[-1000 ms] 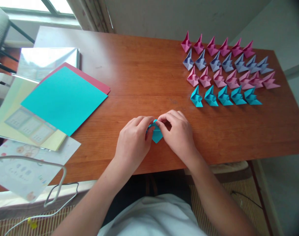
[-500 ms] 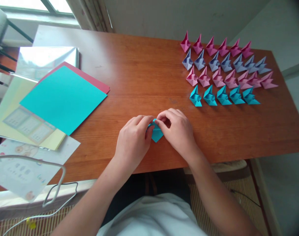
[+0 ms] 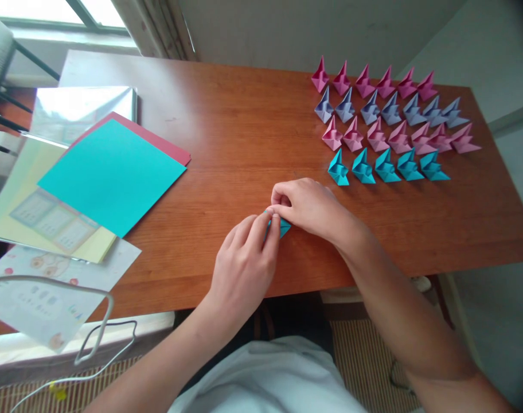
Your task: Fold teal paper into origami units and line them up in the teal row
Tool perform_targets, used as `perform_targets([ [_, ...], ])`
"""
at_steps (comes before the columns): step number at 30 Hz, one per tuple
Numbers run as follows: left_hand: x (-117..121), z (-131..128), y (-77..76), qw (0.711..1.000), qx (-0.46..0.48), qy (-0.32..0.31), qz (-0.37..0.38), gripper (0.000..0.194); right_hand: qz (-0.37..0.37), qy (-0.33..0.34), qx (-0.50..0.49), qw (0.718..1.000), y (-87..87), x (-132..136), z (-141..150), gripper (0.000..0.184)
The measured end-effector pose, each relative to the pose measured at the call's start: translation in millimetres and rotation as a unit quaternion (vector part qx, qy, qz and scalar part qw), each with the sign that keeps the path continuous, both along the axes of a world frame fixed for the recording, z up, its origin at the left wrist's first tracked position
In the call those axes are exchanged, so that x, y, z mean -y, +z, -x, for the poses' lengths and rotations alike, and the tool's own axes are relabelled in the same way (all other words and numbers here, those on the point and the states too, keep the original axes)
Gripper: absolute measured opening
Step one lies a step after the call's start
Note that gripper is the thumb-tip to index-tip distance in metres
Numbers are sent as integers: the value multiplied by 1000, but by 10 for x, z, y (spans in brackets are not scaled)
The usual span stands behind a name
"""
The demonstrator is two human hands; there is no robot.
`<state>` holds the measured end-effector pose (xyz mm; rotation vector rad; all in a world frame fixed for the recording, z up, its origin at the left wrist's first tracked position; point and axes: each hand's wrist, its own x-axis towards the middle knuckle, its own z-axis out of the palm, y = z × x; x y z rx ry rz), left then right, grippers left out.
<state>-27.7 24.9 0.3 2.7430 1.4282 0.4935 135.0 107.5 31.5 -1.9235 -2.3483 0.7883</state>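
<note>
A small folded piece of turquoise paper (image 3: 284, 228) lies near the front edge of the wooden table, mostly covered by my fingers. My left hand (image 3: 249, 252) rests over it from the left, its fingertips pressed on the paper. From the upper right my right hand (image 3: 307, 201) pinches at the paper's top, thumb and forefinger together. The exact fold under the fingertips is hidden. To the upper right stands a row of turquoise folded paper figures (image 3: 387, 166), the closest of several rows.
Behind that row are pink figures (image 3: 377, 136), lavender figures (image 3: 389, 108) and magenta figures (image 3: 385, 83). At left, a large turquoise sheet (image 3: 113, 175) overlaps a red sheet (image 3: 158, 137), a yellow packet (image 3: 12, 189) and a printed card (image 3: 42, 298). A white cable (image 3: 110, 307) hangs at the front left.
The folded paper has been turned and is more covered. My left hand has shifted right with fingers laid over it; my right hand has swung higher, its forearm now coming from farther right.
</note>
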Motion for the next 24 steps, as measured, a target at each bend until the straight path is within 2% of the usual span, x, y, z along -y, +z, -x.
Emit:
perform_targets([
  [4,151,-32,-101,999,-15,-45,20,40,-9,-10,-3,1000,-51,45,-9,12],
  [8,200,-59,-150,996,-44,-62,56,50,-13,-8,-13,1000,-72,65,-17,11],
  [13,186,-76,-116,991,-81,-62,84,57,-18,-11,-27,999,-84,78,-16,12],
  [19,187,-65,-94,988,-83,-71,111,64,-22,-16,-56,998,-106,114,-19,12],
  [24,193,-106,-60,988,-70,-46,126,73,-20,-12,-56,998,-116,120,-25,12],
])
